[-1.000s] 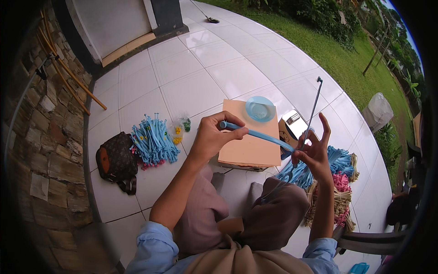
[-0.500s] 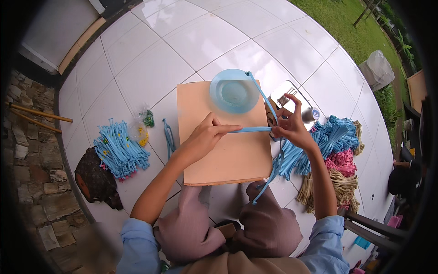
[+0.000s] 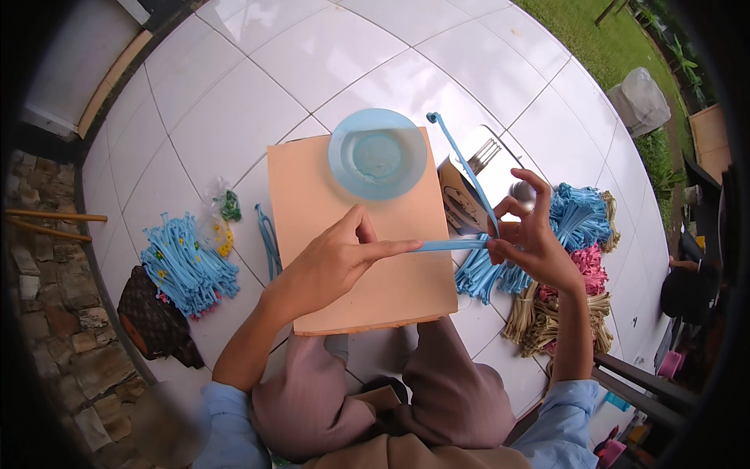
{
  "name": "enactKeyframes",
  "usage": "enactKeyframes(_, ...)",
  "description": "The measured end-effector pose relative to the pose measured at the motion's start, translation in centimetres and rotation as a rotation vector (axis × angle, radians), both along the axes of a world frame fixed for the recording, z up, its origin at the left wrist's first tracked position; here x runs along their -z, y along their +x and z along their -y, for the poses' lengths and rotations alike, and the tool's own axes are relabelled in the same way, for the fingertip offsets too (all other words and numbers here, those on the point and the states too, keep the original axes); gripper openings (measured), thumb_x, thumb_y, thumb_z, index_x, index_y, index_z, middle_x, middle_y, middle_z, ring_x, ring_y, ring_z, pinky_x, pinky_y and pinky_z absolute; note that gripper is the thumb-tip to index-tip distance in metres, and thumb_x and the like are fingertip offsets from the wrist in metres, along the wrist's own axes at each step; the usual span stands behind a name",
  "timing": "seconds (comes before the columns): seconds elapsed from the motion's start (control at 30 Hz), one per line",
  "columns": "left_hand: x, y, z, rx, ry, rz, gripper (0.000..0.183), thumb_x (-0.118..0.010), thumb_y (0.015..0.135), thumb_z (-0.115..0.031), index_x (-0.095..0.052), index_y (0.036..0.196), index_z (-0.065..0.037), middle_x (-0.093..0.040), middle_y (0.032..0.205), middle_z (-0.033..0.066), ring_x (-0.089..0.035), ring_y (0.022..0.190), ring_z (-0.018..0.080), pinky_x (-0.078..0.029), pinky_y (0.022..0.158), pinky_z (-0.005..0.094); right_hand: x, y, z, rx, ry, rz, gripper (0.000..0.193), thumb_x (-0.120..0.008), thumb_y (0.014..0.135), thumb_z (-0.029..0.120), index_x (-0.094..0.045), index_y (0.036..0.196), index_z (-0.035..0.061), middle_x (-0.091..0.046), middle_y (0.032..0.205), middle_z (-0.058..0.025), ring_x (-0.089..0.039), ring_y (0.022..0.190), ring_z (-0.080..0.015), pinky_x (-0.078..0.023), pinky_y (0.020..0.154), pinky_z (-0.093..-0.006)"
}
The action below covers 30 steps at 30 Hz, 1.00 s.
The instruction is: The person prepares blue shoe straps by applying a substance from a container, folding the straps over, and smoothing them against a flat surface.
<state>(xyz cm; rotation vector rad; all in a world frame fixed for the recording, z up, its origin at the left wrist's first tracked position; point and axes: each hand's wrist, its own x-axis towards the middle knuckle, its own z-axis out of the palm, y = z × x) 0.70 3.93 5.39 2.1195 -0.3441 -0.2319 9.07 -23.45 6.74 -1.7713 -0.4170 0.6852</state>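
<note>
My left hand (image 3: 336,262) and my right hand (image 3: 531,238) pinch the two ends of a flat light-blue strip (image 3: 449,245) stretched level between them. From my right hand a second run of the strip (image 3: 461,160) rises up and away. Both hands hover over a tan board (image 3: 344,305) resting on my lap. A round light-blue dish (image 3: 377,154) sits at the board's far edge.
A heap of finished blue pieces (image 3: 183,266) and a brown patterned bag (image 3: 152,324) lie at left. Blue (image 3: 578,215), pink (image 3: 590,266) and straw-coloured (image 3: 539,316) strip bundles lie at right, beside a small box with a metal tool (image 3: 469,184). White tiled floor, lawn beyond.
The view has tipped down onto the board. My hands moved together over it, and the strip now runs level between them instead of slanting.
</note>
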Motion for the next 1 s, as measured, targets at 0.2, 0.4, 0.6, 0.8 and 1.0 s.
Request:
enactKeyframes(0.2, 4.0, 1.5, -1.7, -0.005, 0.173, 0.145, 0.040, -0.057, 0.083, -0.005, -0.064, 0.115, -0.028, -0.033, 0.080, 0.0046, -0.042, 0.070, 0.0163, -0.044, 0.068, 0.0263, 6.3, 1.8, -2.2, 0.024, 0.116, 0.021, 0.076, -0.055, 0.082, -0.009, -0.004, 0.135, 0.0111, -0.046, 0.090, -0.0092, -0.059, 0.069, -0.0165, -0.052, 0.061, -0.0272)
enactKeyframes(0.4, 4.3, 1.7, -2.1, 0.012, 0.258, 0.089, 0.050, -0.053, 0.078, 0.003, -0.064, 0.116, -0.028, -0.036, 0.082, 0.0063, -0.046, 0.073, 0.0190, -0.044, 0.070, 0.0290, 7.8, 2.6, -3.0, 0.046, 0.148, -0.031, 0.077, -0.055, 0.081, -0.010, -0.004, 0.134, 0.0119, -0.045, 0.089, -0.0084, -0.056, 0.067, -0.0154, -0.048, 0.057, -0.0250)
enactKeyframes(0.6, 5.0, 1.6, -2.1, -0.002, 0.281, 0.116, 0.052, -0.049, 0.078, 0.007, -0.066, 0.113, -0.028, -0.036, 0.081, 0.0071, -0.046, 0.073, 0.0205, -0.044, 0.069, 0.0301, 7.9, 3.4, -3.4, 0.033, 0.137, -0.104, 0.077, -0.056, 0.080, -0.010, -0.006, 0.134, 0.0121, -0.045, 0.089, -0.0085, -0.055, 0.064, -0.0131, -0.045, 0.053, -0.0236)
enactKeyframes(0.8, 5.0, 1.5, -2.2, 0.006, 0.306, 0.123, 0.045, -0.057, 0.077, 0.002, -0.067, 0.112, -0.024, -0.034, 0.081, 0.0068, -0.045, 0.074, 0.0195, -0.044, 0.071, 0.0276, 7.9, 3.8, -3.5, 0.013, 0.146, -0.135, 0.078, -0.057, 0.079, -0.009, -0.007, 0.134, 0.0126, -0.046, 0.089, -0.0080, -0.055, 0.065, -0.0114, -0.049, 0.055, -0.0240)
enactKeyframes(1.0, 3.4, 0.9, -0.5, -0.027, 0.580, 0.376, 0.038, -0.058, 0.076, -0.002, -0.067, 0.110, -0.017, -0.045, 0.088, 0.0080, -0.050, 0.081, 0.0218, -0.044, 0.074, 0.0301, 8.1, 3.5, -3.8, 0.031, 0.146, -0.152, 0.082, -0.059, 0.078, -0.008, -0.006, 0.137, 0.0127, -0.046, 0.090, -0.0073, -0.056, 0.075, -0.0125, -0.052, 0.059, -0.0240)
